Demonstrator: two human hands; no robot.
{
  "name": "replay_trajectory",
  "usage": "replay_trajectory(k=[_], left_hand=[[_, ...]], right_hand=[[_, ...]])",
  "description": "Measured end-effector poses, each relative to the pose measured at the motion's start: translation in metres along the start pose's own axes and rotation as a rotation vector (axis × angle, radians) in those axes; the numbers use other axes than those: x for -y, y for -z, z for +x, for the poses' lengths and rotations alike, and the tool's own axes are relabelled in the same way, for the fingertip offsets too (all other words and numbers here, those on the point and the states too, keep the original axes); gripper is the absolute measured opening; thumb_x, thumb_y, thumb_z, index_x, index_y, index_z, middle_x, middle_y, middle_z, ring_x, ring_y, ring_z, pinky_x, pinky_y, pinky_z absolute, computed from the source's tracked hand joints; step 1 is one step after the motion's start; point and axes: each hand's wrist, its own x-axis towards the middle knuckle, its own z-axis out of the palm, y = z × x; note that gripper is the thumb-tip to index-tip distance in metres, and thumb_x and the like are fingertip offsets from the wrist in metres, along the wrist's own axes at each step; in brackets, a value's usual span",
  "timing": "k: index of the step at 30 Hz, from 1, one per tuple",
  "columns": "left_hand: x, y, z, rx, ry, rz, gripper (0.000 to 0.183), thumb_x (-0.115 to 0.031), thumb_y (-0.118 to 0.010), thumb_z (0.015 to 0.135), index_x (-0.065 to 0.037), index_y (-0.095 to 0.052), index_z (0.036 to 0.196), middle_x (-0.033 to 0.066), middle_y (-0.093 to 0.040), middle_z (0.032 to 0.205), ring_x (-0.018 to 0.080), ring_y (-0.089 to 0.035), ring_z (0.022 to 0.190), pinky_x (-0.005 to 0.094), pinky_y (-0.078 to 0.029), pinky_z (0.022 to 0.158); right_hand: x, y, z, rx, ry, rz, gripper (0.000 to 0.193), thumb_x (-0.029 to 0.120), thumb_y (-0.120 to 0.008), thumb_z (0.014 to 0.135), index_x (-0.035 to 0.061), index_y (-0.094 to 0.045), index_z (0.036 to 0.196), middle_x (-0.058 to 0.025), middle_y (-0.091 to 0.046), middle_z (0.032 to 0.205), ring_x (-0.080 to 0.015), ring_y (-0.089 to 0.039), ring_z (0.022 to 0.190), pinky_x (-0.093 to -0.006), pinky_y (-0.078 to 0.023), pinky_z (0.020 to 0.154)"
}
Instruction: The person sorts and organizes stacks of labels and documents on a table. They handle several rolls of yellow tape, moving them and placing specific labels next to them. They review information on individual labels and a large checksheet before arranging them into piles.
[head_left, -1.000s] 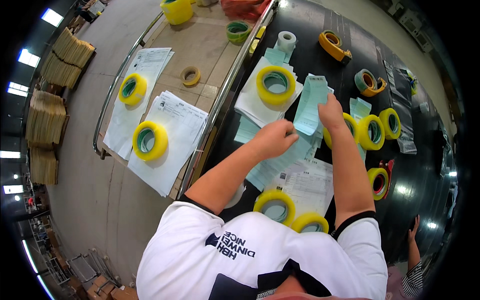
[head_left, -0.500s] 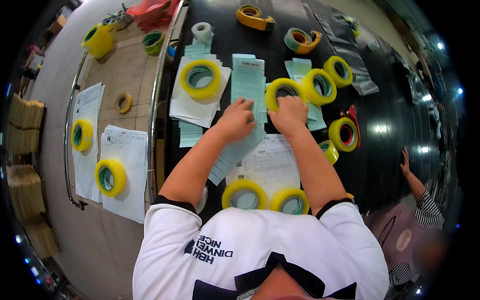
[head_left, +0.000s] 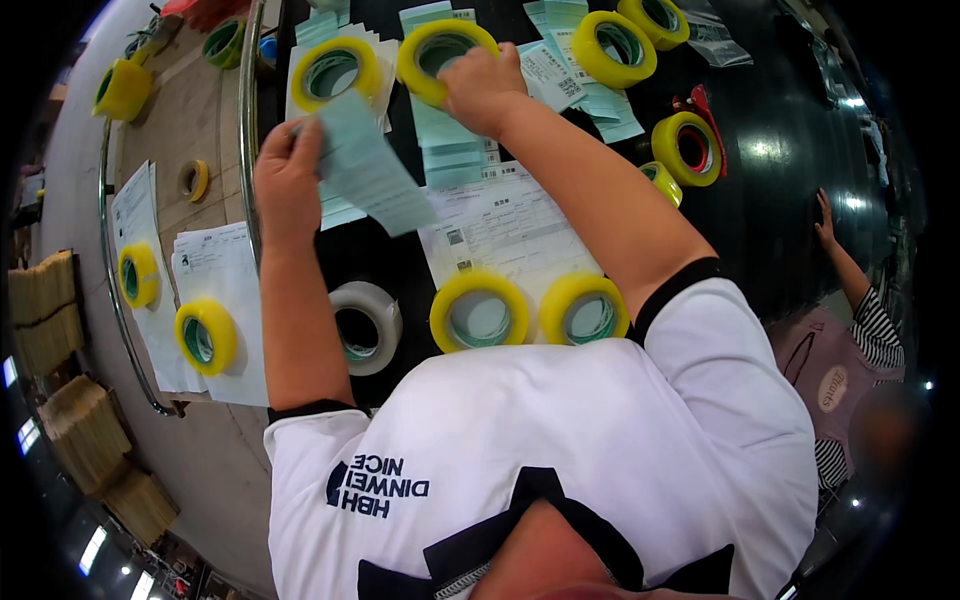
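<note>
My left hand [head_left: 287,185] pinches a pale blue-green label sheet [head_left: 375,170] between thumb and fingers, raised above the table and tilted. With my right hand [head_left: 487,88] I grip the near right rim of a yellow tape roll [head_left: 412,62], which lies on a stack of blue-green labels [head_left: 452,150]. Left of it, another yellow tape roll [head_left: 366,78] rests on white papers. A printed white sheet [head_left: 510,225] lies below my hands, with two yellow tape rolls [head_left: 518,312] at its near edge.
A clear tape roll [head_left: 388,325] stands by my left forearm. More yellow rolls [head_left: 640,68] weigh down labels at the right, near a red tape dispenser [head_left: 708,120]. On the left, a metal-railed cart [head_left: 250,130] bears papers and tape. A person's hand [head_left: 824,222] touches the table at far right.
My left hand has moved left, lifting a label sheet off the table. My right hand has carried the yellow tape roll left onto the label stack. The whole view has shifted.
</note>
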Motion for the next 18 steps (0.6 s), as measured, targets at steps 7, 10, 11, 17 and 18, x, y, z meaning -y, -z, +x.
replay_trajectory(k=[7,10,11,17,18], left_hand=[[-0.025,0.031,-0.033,-0.086,-0.068,-0.424,0.017,-0.014,-0.063,0.096,0.001,-0.063,0.102,0.0035,-0.067,0.09,0.0085,-0.062,0.077,0.0221,-0.052,0.07],[-0.039,-0.007,-0.055,-0.066,-0.056,-0.508,0.015,-0.014,-0.061,0.097,0.0,-0.063,0.103,0.0052,-0.067,0.09,0.0097,-0.064,0.077,0.0231,-0.053,0.067],[-0.044,-0.022,-0.064,-0.036,-0.038,-0.55,0.016,-0.014,-0.061,0.097,0.0,-0.062,0.104,0.0057,-0.067,0.09,0.0098,-0.064,0.077,0.0227,-0.053,0.067],[-0.061,-0.056,-0.122,0.197,0.063,-0.552,0.019,-0.013,-0.059,0.098,0.001,-0.061,0.111,0.0064,-0.067,0.094,0.0117,-0.064,0.079,0.0219,-0.049,0.065],[-0.064,-0.054,-0.136,0.214,0.045,-0.454,0.02,-0.013,-0.058,0.098,0.001,-0.06,0.112,0.0064,-0.067,0.095,0.012,-0.064,0.079,0.0219,-0.048,0.065]], right_hand=[[0.022,0.034,-0.057,-0.238,0.185,1.104,0.057,0.044,-0.071,0.084,0.0091,-0.061,0.129,-0.0114,-0.062,0.126,-0.0238,-0.052,0.125,-0.0397,-0.038,0.105],[0.042,0.064,-0.102,-0.119,0.387,1.274,0.053,0.031,-0.07,0.089,0.0034,-0.056,0.132,-0.0122,-0.059,0.133,-0.0233,-0.055,0.122,-0.0363,-0.042,0.104],[0.042,0.072,-0.114,-0.021,0.341,1.321,0.052,0.03,-0.072,0.087,0.002,-0.058,0.128,-0.0108,-0.061,0.124,-0.0207,-0.058,0.113,-0.0337,-0.045,0.098],[-0.008,0.102,-0.223,0.178,-0.114,1.717,0.034,0.008,-0.067,0.089,-0.0004,-0.059,0.121,-0.0055,-0.066,0.106,-0.0116,-0.063,0.097,-0.0287,-0.051,0.088],[-0.023,0.103,-0.245,0.086,-0.167,1.767,0.035,0.007,-0.066,0.089,-0.0012,-0.058,0.122,-0.006,-0.066,0.106,-0.0121,-0.063,0.097,-0.0287,-0.051,0.087]])
